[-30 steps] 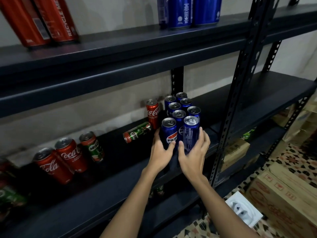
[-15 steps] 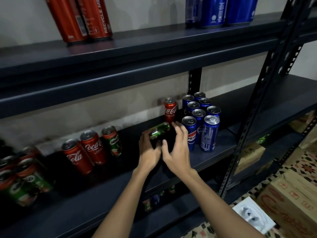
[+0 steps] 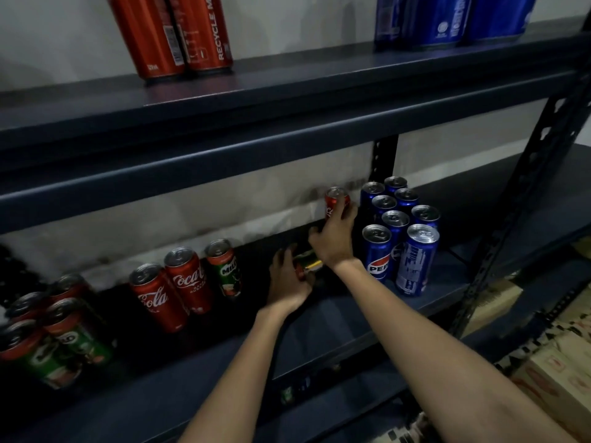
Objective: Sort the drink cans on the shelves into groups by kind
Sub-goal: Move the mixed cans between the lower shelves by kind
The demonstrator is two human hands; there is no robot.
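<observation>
A person sorting drinks on a dark metal shelf [image 3: 319, 318] reaches for two strays at once. The right hand [image 3: 335, 241] curls its fingers around an upright red Coca-Cola can [image 3: 335, 199] standing at the back, just beside a tight cluster of tall blue Pepsi cans [image 3: 396, 225]. The left hand [image 3: 287, 282] closes on a green-and-red Milo can lying on its side [image 3: 308, 265], partly hidden beneath the right wrist. Further left stand two red Coca-Cola cans [image 3: 172, 289] touching an upright green Milo can [image 3: 225, 270], with a mixed group [image 3: 48, 334] at the shelf's far end. The risk is likely in the crossing: the right forearm passes close to the front Pepsi cans, and a sideways lift could knock one over. The fallen can, gripped low in poor light, could roll free.
</observation>
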